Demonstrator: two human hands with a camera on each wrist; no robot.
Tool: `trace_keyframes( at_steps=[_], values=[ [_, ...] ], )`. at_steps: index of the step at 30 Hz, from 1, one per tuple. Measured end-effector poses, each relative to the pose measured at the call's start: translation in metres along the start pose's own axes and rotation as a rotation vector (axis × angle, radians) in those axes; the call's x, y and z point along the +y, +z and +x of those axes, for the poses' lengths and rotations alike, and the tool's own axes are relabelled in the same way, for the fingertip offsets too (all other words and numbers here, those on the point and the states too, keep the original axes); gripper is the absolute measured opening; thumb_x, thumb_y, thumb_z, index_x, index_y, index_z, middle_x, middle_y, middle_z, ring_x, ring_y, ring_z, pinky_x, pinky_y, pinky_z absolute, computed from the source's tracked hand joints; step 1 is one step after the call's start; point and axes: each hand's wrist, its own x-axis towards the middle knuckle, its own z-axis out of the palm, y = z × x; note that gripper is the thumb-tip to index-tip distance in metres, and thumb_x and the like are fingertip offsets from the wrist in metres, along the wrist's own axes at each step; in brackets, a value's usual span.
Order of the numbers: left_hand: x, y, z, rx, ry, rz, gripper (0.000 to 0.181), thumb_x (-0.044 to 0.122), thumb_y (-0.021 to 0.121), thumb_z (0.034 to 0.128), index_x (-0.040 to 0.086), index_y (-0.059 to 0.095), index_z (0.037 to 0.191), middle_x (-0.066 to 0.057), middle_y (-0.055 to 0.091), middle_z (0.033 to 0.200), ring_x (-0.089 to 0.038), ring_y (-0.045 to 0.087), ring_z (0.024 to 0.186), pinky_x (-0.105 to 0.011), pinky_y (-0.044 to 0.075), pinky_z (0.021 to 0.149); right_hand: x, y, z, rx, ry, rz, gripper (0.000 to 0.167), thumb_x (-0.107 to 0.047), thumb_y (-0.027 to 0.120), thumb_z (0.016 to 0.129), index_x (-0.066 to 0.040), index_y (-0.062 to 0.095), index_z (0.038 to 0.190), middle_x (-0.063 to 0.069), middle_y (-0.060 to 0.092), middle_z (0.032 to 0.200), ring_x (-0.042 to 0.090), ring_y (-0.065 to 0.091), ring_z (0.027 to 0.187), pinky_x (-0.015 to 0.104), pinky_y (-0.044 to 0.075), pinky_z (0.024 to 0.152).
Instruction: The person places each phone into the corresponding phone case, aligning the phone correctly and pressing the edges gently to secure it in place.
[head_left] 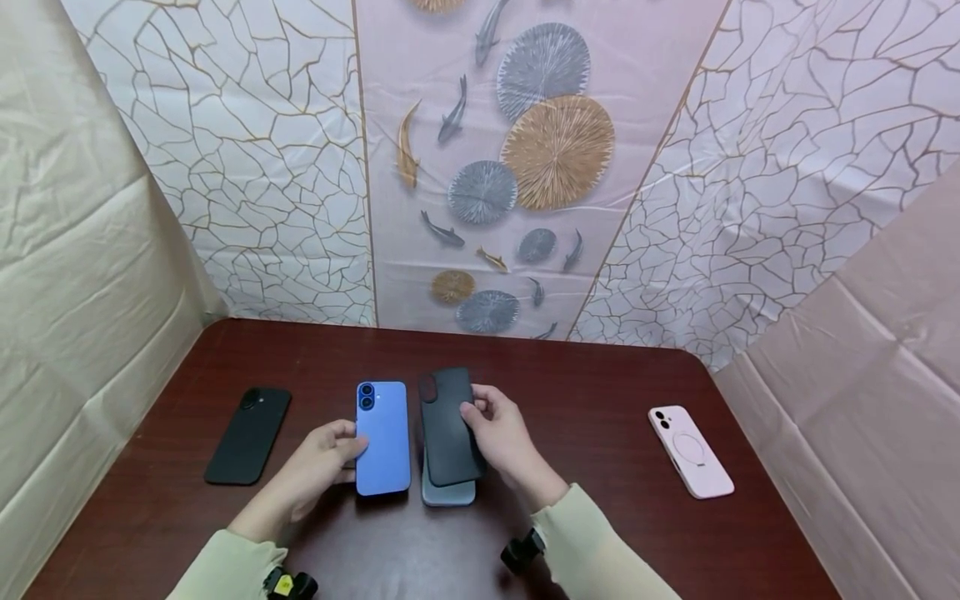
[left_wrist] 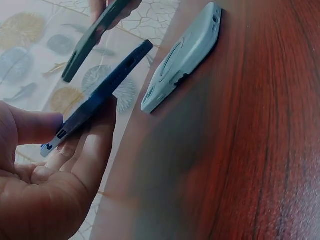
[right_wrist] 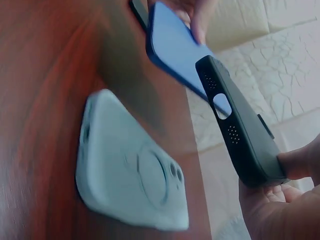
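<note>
My left hand [head_left: 318, 462] pinches a blue phone [head_left: 384, 442] by its left edge, camera side up; the left wrist view shows the phone [left_wrist: 95, 102] raised off the table between thumb and fingers. My right hand [head_left: 506, 437] grips a black phone case [head_left: 452, 433] by its right edge, thumb on its back. An oval camera cutout is at the case's top left, and the right wrist view shows holes along the end of the case [right_wrist: 240, 125]. Below the black case lies a pale blue-grey phone or case [right_wrist: 125, 165] with a ring on its back, partly hidden from the head view.
On the dark red wooden table [head_left: 592, 450], a black phone or case [head_left: 249, 437] lies at the left. A pale pink one [head_left: 692, 452] with a ring on its back lies at the right. Patterned cloth [head_left: 480, 250] hangs behind the table, with plain cloth at both sides.
</note>
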Motion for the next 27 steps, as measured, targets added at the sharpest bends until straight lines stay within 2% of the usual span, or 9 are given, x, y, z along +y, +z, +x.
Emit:
trace_keyframes(
  at_steps=[7, 14, 20, 27],
  values=[
    [0.001, 0.001, -0.002, -0.066, 0.025, -0.013, 0.025, 0.013, 0.050, 0.1012, -0.005, 0.047, 0.119, -0.016, 0.066, 0.104, -0.025, 0.065, 0.091, -0.041, 0.055, 0.077, -0.001, 0.020, -0.002, -0.049, 0.009, 0.048, 0.032, -0.019, 0.057, 0.099, -0.010, 0.056, 0.130, 0.008, 0.057, 0.103, 0.020, 0.053, 0.100, 0.035, 0.044, 0.082],
    [0.004, 0.003, -0.005, -0.143, 0.055, -0.060, 0.029, 0.017, 0.051, 0.1013, -0.005, 0.046, 0.120, -0.016, 0.065, 0.103, -0.026, 0.065, 0.091, -0.043, 0.054, 0.078, 0.002, 0.030, -0.005, -0.069, 0.032, 0.015, 0.029, -0.021, 0.059, 0.098, -0.014, 0.058, 0.127, 0.009, 0.057, 0.100, 0.021, 0.054, 0.092, 0.034, 0.046, 0.074],
    [0.005, 0.004, -0.006, -0.181, 0.061, -0.070, 0.027, 0.017, 0.050, 0.1018, -0.003, 0.046, 0.120, -0.015, 0.065, 0.103, -0.024, 0.063, 0.091, -0.041, 0.054, 0.078, 0.006, 0.038, -0.007, -0.080, 0.036, -0.013, 0.030, -0.020, 0.061, 0.097, -0.009, 0.057, 0.125, 0.009, 0.057, 0.098, 0.021, 0.055, 0.087, 0.034, 0.048, 0.066],
    [0.005, 0.003, -0.007, -0.228, 0.077, -0.071, 0.031, 0.016, 0.046, 0.1035, -0.006, 0.045, 0.125, -0.016, 0.066, 0.111, -0.024, 0.065, 0.095, -0.040, 0.054, 0.079, 0.010, 0.046, -0.008, -0.102, 0.049, 0.044, 0.033, -0.019, 0.059, 0.098, -0.005, 0.051, 0.127, 0.008, 0.063, 0.095, 0.018, 0.060, 0.084, 0.036, 0.054, 0.068]
  ],
)
